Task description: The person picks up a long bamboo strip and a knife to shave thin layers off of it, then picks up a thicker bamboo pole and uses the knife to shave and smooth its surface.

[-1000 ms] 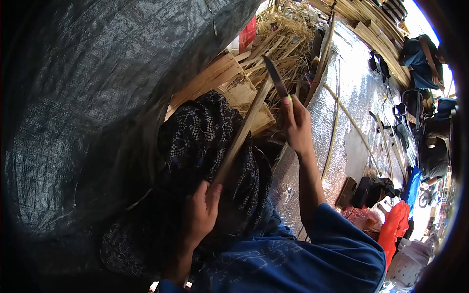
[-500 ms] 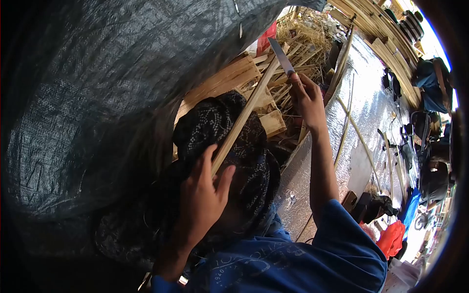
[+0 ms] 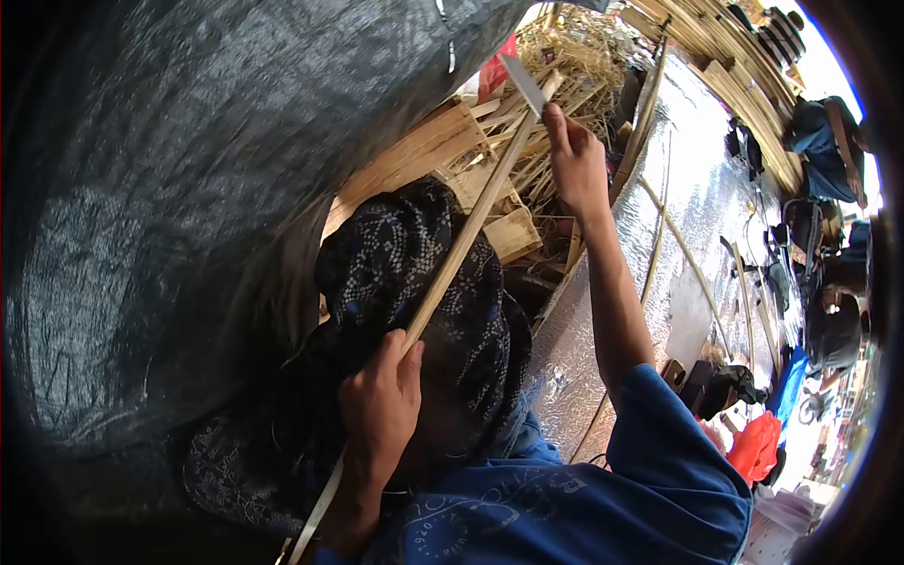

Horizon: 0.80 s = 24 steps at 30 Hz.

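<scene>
A long pale strip of wood or bamboo [image 3: 468, 233] slants across my lap, its far end over the scrap pile. My left hand [image 3: 381, 405] is closed around its lower part, and the near end shows below my wrist. In my right hand [image 3: 576, 168] is a knife [image 3: 524, 85], its handle hidden by my fingers. The blade lies across or just above the strip near the far end; contact cannot be made out. Under the strip, a dark patterned cloth [image 3: 386, 250] covers my lap.
A dark tarp [image 3: 188, 188] hangs on the left. Wood blocks [image 3: 513, 235] and a heap of straw and shavings [image 3: 574, 56] lie ahead. On the right, a silvery sheet [image 3: 692, 179] holds thin sticks and a red bag [image 3: 753, 447]. Other people [image 3: 829, 141] sit beyond it.
My left hand's spread fingers have closed around the strip, whose near end now shows below the wrist. The knife and my right hand have moved slightly up and left.
</scene>
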### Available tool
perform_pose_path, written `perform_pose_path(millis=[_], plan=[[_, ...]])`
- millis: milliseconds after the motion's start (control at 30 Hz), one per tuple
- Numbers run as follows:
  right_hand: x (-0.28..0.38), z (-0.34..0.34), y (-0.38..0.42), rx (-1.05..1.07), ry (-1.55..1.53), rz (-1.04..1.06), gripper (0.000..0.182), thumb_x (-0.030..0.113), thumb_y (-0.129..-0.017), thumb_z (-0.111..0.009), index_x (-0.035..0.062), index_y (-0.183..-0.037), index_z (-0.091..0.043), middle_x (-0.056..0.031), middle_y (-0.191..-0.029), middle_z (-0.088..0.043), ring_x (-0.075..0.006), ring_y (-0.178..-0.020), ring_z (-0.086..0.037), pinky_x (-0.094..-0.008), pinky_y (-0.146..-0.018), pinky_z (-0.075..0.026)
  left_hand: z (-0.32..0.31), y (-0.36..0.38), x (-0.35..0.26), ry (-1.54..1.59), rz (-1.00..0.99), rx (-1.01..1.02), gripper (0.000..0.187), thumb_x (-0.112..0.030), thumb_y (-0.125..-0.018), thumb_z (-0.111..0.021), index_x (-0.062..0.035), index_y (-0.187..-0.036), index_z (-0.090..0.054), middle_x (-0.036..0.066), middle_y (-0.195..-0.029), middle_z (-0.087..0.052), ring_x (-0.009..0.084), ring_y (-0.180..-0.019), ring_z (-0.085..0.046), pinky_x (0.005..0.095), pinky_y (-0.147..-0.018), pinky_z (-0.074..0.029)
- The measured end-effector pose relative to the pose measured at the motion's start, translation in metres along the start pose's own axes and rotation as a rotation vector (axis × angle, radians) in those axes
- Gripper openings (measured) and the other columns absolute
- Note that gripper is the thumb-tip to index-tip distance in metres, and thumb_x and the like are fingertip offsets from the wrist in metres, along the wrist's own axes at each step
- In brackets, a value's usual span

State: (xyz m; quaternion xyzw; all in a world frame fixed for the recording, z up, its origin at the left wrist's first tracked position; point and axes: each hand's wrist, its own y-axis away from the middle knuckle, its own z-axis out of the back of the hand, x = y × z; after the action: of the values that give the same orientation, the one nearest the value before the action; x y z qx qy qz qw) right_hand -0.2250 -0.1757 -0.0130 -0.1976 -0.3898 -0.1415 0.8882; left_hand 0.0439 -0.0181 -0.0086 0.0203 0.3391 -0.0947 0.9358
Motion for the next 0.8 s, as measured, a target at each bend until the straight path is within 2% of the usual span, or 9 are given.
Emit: perform_pose_path(millis=[100,167,233,300,333,433,567,633,800], plan=[[-0.002,0.001,-0.007,0.075,0.065,0.026,0.052,0.045,-0.095,-0.04,-0.0005,-0.099,-0.064,-0.0215,-0.06,-0.056,-0.0332,-0.06,-0.061,-0.04,-0.062,-0.046,-0.007,0.0,0.005,0.023,-0.043,-0.055,0.019,-0.019,-0.091,-0.055,-0.0023,-0.099,-0.055,0.017,-0.068,-0.062,0.033,-0.062,-0.063,0.0376,-0.047,-0.047],[-0.005,-0.002,-0.01,0.099,0.092,0.071,0.054,0.046,-0.095,-0.039,-0.0024,-0.094,-0.063,-0.0255,-0.062,-0.055,-0.0406,-0.062,-0.058,-0.0433,-0.062,-0.045,-0.006,-0.001,0.005,0.066,-0.033,-0.024,0.02,-0.019,-0.092,-0.054,-0.0015,-0.099,-0.055,0.015,-0.066,-0.061,0.0301,-0.058,-0.063,0.0355,-0.046,-0.047],[-0.004,-0.002,-0.012,0.127,0.117,0.06,0.054,0.045,-0.096,-0.038,-0.0032,-0.092,-0.062,-0.0268,-0.063,-0.055,-0.0435,-0.066,-0.057,-0.0451,-0.063,-0.044,-0.002,-0.005,0.005,0.106,-0.016,0.007,0.02,-0.02,-0.092,-0.053,-0.0007,-0.099,-0.055,0.014,-0.064,-0.061,0.0273,-0.055,-0.063,0.0333,-0.045,-0.047],[-0.006,-0.002,-0.014,0.134,0.111,0.062,0.055,0.045,-0.096,-0.038,-0.0037,-0.089,-0.062,-0.027,-0.064,-0.054,-0.0441,-0.066,-0.057,-0.0459,-0.064,-0.044,0.004,-0.007,0.004,0.512,0.256,0.182,0.024,-0.023,-0.094,-0.051,0.0005,-0.099,-0.054,0.01,-0.061,-0.059,0.0177,-0.049,-0.061,0.0272,-0.044,-0.045],[-0.006,-0.003,-0.014,0.142,0.103,0.065,0.055,0.045,-0.096,-0.037,-0.0042,-0.087,-0.061,-0.0271,-0.064,-0.054,-0.0446,-0.067,-0.056,-0.0467,-0.064,-0.044,0.006,-0.01,0.005,0.591,0.28,0.2,0.029,-0.027,-0.094,-0.05,0.002,-0.094,-0.055,0.006,-0.059,-0.058,0.0101,-0.047,-0.056,0.0225,-0.042,-0.043],[-0.001,0.0,-0.017,0.145,0.164,0.051,0.057,0.045,-0.096,-0.036,-0.0047,-0.08,-0.059,-0.0273,-0.065,-0.054,-0.0453,-0.068,-0.056,-0.0477,-0.065,-0.044,0.008,-0.012,0.011,0.679,0.414,0.284,0.034,-0.029,-0.095,-0.05,0.003,-0.086,-0.057,0.006,-0.055,-0.057,0.01,-0.046,-0.056,0.0225,-0.041,-0.041],[-0.001,-0.003,-0.016,0.121,0.169,0.072,0.059,0.047,-0.095,-0.036,-0.0051,-0.077,-0.058,-0.0277,-0.064,-0.054,-0.0459,-0.07,-0.056,-0.0481,-0.066,-0.044,0.009,-0.011,0.006,0.57,0.445,0.301,0.038,-0.03,-0.095,-0.05,0.0029,-0.078,-0.056,0.006,-0.05,-0.054,0.0108,-0.044,-0.055,0.0249,-0.04,-0.041],[-0.005,-0.007,-0.017,0.126,0.227,0.08,0.06,0.047,-0.095,-0.035,-0.0051,-0.076,-0.058,-0.028,-0.064,-0.054,-0.046,-0.07,-0.056,-0.0481,-0.066,-0.045,0.006,-0.01,0.003,0.376,0.298,0.213,0.038,-0.029,-0.095,-0.049,0.001,-0.072,-0.053,0.007,-0.047,-0.052,0.0139,-0.043,-0.056,0.0279,-0.04,-0.041],[-0.012,-0.008,-0.017,0.162,0.212,0.044,0.061,0.047,-0.095,-0.034,-0.005,-0.073,-0.057,-0.0275,-0.061,-0.053,-0.0448,-0.065,-0.057,-0.0475,-0.065,-0.046,-0.007,-0.007,0.01,0.273,0.202,0.142,0.039,-0.031,-0.095,-0.049,-0.0017,-0.069,-0.051,0.005,-0.047,-0.05,0.0102,-0.041,-0.051,0.0261,-0.039,-0.036]])
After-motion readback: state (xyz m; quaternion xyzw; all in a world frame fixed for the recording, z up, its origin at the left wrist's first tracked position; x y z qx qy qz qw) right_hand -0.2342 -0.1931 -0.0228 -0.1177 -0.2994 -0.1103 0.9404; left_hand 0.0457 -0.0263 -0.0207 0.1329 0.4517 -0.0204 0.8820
